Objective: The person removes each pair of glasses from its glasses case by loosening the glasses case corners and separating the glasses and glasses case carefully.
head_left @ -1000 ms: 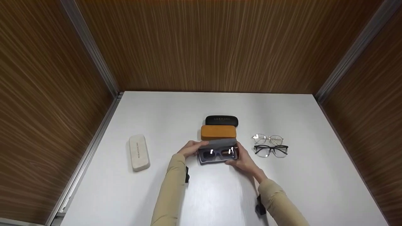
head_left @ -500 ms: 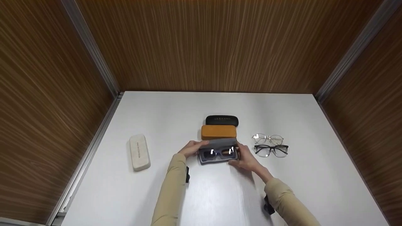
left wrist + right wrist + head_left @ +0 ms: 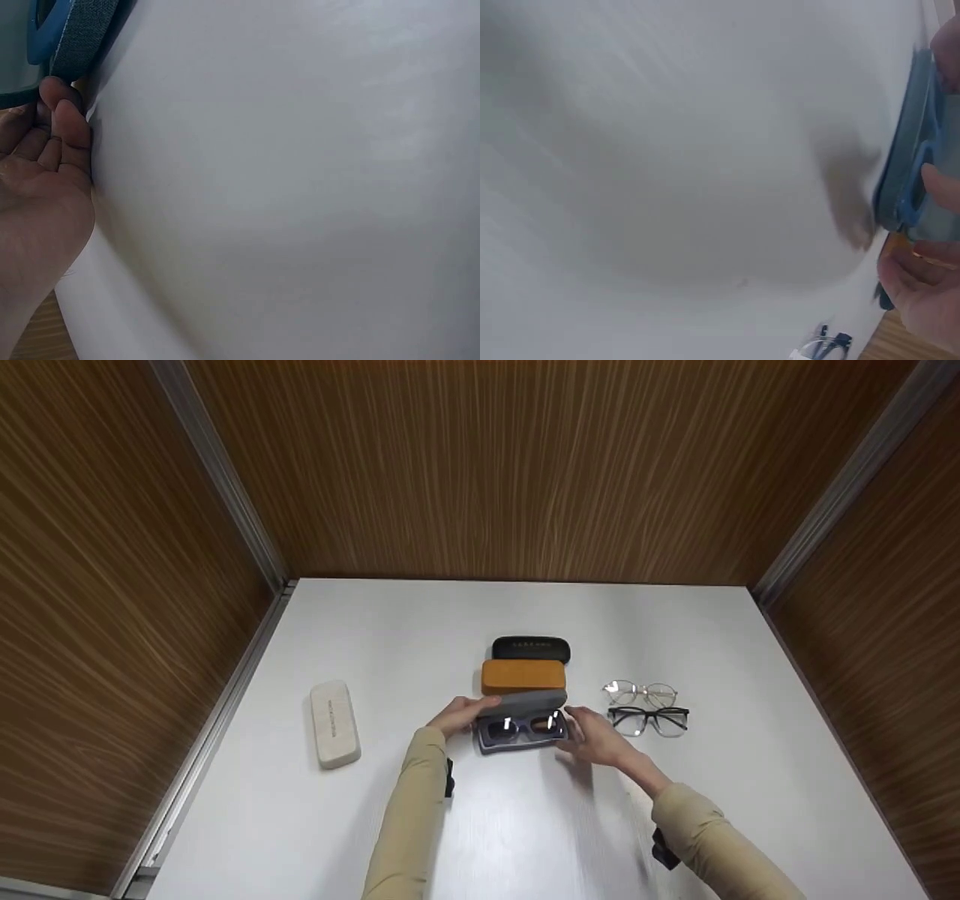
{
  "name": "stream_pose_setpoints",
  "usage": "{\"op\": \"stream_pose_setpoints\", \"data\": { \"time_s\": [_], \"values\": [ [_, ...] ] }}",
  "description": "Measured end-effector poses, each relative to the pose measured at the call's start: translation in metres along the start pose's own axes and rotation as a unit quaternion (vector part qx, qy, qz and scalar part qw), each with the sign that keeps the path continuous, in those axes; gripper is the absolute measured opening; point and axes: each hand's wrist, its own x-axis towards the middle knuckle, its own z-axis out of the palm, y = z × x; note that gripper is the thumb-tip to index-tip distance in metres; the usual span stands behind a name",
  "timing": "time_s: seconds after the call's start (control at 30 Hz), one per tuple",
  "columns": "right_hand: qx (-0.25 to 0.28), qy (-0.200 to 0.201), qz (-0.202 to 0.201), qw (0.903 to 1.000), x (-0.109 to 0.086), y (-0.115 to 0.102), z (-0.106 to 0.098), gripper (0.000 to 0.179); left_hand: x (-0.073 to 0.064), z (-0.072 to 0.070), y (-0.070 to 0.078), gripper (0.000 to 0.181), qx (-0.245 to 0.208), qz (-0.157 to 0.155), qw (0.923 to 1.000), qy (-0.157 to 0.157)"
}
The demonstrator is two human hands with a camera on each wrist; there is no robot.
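In the head view, a blue-grey glasses case (image 3: 517,745) lies with its lid raised and dark-lensed sunglasses (image 3: 523,728) inside. My left hand (image 3: 457,715) grips the case's left end, thumb on the inside of the lid. At the opposite end my right hand (image 3: 600,739) has its fingertips right at the case's corner, fingers loosely bent. The left wrist view shows the left hand (image 3: 49,180) beneath one end of the case (image 3: 82,37). In the right wrist view, the right hand (image 3: 926,296) is beside the case's end, and the sunglasses' blue frame (image 3: 919,180) shows.
Behind the open case lie an orange glasses case (image 3: 523,676) and a black glasses case (image 3: 531,648). Thin gold-framed glasses (image 3: 641,693) and black-framed glasses (image 3: 648,721) are to the right. A cream glasses case (image 3: 334,725) sits at the left of the white table (image 3: 405,622).
My right hand has drawn back to the right, its thumb sliding off the case's front edge toward the corner. The left hand and the open case stay almost in place.
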Motion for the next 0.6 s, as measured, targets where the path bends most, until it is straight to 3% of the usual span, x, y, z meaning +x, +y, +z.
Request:
{"op": "stream_pose_setpoints", "data": {
  "time_s": [0.2,0.37,0.6],
  "values": [
    [-0.006,-0.042,-0.018,0.9989,-0.001,-0.017,-0.014,0.047,0.001,0.001,0.0,0.089,0.0,-0.002,1.0,0.007],
    [-0.037,-0.073,-0.014,0.9966,0.0,-0.03,-0.022,0.048,-0.001,0.002,0.0,0.092,0.005,-0.006,0.9999,0.011],
    [-0.048,-0.058,-0.08,0.9939,0.004,-0.043,-0.017,0.031,0.0,0.002,0.0,0.075,0.016,0.013,0.9998,-0.002]
  ]
}}
